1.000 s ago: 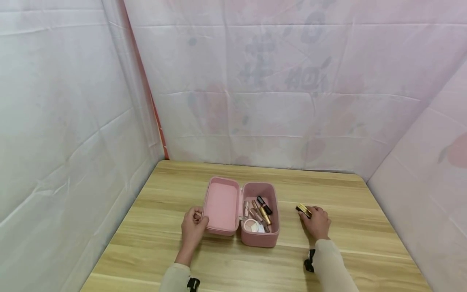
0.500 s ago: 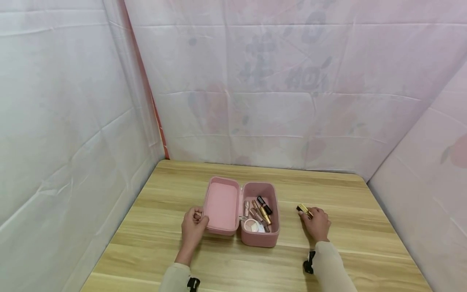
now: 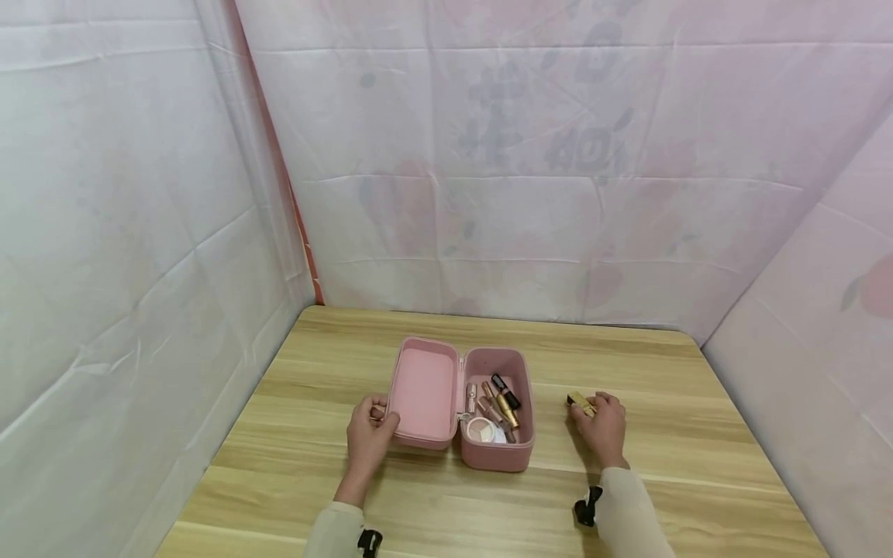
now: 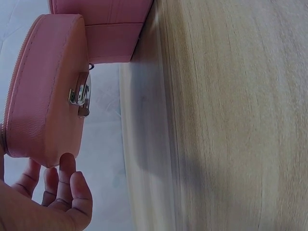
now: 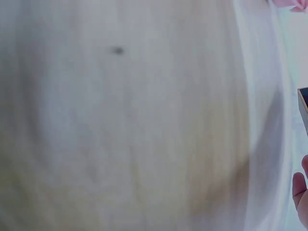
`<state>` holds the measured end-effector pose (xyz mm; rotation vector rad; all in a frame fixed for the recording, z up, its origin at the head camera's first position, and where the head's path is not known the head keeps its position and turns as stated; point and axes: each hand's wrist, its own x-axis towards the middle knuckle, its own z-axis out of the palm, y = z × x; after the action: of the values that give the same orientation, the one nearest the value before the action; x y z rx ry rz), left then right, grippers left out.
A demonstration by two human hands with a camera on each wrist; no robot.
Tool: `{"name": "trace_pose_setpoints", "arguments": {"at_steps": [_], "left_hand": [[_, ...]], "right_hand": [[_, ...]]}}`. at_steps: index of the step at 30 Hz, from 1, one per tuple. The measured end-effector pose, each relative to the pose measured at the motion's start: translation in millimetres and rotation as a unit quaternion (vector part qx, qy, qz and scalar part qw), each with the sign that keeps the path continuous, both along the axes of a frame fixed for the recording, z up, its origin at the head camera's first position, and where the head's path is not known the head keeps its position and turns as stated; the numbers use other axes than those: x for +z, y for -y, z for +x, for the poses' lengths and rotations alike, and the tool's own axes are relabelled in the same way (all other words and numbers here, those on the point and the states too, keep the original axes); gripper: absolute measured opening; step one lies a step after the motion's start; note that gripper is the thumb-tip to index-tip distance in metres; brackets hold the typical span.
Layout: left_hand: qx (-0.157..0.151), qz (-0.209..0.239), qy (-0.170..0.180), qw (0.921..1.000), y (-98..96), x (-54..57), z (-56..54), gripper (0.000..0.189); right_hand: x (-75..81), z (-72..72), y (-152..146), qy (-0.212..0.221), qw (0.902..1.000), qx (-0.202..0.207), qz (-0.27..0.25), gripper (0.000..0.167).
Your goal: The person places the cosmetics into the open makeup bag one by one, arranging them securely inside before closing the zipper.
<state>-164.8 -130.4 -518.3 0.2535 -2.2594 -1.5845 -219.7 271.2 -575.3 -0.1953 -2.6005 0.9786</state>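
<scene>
A pink cosmetic case (image 3: 497, 462) stands on the table with its lid (image 3: 422, 391) swung out to the left. My left hand (image 3: 370, 434) holds the lid's near left corner, thumb at the rim and fingers below; the left wrist view shows the lid (image 4: 45, 91) raised off the table. Inside the case lie several lipstick-like tubes (image 3: 504, 406), a black tube (image 3: 505, 390) and a round palette (image 3: 480, 430). To the right of the case, my right hand (image 3: 604, 428) pinches a squarish gold-and-black lipstick (image 3: 581, 403). The right wrist view catches only its end (image 5: 303, 98) and some fingertips.
Wood-grain table (image 3: 314, 473) spreads around the case. Pale printed sheets hang behind it (image 3: 516, 232) and along both sides. A metal clasp (image 4: 81, 95) sits on the outside of the lid.
My right hand has shifted slightly left and toward me, still holding the lipstick, which has turned a little. My left hand and the case have stayed in place.
</scene>
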Motion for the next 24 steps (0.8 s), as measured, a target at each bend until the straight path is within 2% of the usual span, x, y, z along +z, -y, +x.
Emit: {"name": "trace_pose_setpoints", "arguments": {"at_steps": [6,11,16,24], "left_hand": [[-0.004,0.000,0.010,0.9999,1.2,1.4,-0.4,0.021],[-0.009,0.000,0.008,0.9999,2.2,1.4,0.7,0.021],[-0.005,-0.001,0.003,1.0000,3.1,1.5,1.4,0.020],[-0.004,0.004,0.000,1.0000,1.8,1.5,1.4,0.021]], "right_hand": [[5.0,4.3,6.6,-0.032,0.9995,0.000,0.001,0.030],[10.1,7.9,12.9,-0.034,0.9992,-0.016,0.011,0.034],[21.1,14.0,27.3,-0.041,0.9984,-0.038,0.006,0.037],[39.0,17.5,41.2,-0.050,0.9963,-0.069,0.008,0.033]]}}
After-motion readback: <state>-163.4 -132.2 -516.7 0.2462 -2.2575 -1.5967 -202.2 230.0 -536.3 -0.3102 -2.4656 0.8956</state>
